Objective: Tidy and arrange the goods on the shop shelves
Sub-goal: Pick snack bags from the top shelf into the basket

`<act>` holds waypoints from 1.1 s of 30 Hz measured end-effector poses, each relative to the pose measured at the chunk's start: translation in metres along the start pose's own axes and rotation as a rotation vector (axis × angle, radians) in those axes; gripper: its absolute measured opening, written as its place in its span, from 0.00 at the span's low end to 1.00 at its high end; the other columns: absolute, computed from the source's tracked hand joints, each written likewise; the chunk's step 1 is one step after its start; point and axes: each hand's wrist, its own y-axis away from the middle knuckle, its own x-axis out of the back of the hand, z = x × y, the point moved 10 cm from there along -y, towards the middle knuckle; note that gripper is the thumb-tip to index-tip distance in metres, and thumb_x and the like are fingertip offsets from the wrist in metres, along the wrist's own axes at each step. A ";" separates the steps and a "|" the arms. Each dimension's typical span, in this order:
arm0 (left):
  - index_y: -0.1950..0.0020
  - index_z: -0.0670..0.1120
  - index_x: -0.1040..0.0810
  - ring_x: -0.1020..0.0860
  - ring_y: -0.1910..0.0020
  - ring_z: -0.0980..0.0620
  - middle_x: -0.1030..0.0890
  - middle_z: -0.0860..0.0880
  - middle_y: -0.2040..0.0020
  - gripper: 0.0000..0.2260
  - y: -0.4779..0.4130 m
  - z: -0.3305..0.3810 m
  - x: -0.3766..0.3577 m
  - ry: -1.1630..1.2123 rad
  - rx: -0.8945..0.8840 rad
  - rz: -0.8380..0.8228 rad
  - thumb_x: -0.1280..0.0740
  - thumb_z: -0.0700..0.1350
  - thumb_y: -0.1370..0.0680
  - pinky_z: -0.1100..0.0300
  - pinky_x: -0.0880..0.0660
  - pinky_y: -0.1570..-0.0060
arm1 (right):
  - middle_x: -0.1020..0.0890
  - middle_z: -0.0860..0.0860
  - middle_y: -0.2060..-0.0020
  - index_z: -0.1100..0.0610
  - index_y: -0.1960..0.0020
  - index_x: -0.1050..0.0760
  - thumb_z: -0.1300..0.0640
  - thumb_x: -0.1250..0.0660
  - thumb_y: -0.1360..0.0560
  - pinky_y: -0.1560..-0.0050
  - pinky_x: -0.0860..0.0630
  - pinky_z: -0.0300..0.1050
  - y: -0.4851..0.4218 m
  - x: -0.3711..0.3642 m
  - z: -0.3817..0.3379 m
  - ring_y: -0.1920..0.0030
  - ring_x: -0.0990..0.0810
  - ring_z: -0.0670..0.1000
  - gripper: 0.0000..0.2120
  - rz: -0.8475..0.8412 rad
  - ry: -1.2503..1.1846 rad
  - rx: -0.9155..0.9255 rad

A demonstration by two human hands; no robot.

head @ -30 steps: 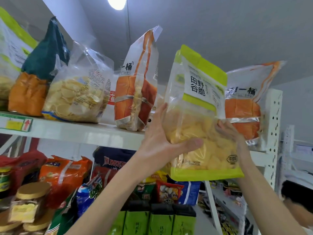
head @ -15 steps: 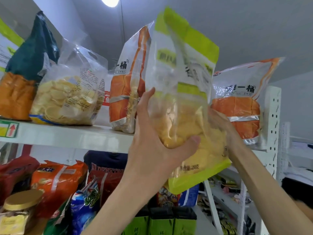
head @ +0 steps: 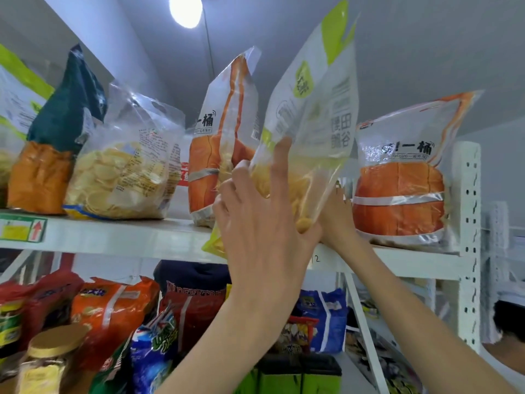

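Observation:
A clear bag of yellow crisps with lime-green trim [head: 315, 132] is raised to the top shelf [head: 119, 237], turned edge-on and tilted right, between two orange-and-white snack bags [head: 224, 143] [head: 400, 177]. My left hand [head: 261, 223] holds its lower part from the near side, thumb on the right edge, fingers spread up the face. My right hand [head: 338, 217] supports the bag from behind on the right; its fingers are mostly hidden by the bag.
Left on the top shelf stand a clear bag of round crisps [head: 122, 166] and a teal-and-orange bag [head: 54, 143]. The lower shelf holds several snack packs [head: 110, 311] and a lidded jar [head: 48, 362]. A perforated white upright [head: 468, 223] bounds the right.
The lime-trimmed bag has risen and turned from facing me to edge-on, moving into the gap on the top shelf. Both hands have gone up with it.

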 end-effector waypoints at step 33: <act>0.20 0.63 0.45 0.30 0.37 0.45 0.30 0.46 0.34 0.41 0.001 -0.020 0.004 0.197 0.139 0.100 0.31 0.68 0.30 0.41 0.24 0.44 | 0.27 0.64 0.37 0.63 0.27 0.40 0.39 0.24 0.29 0.38 0.28 0.63 0.010 0.065 0.096 0.37 0.26 0.65 0.44 0.487 0.202 -0.217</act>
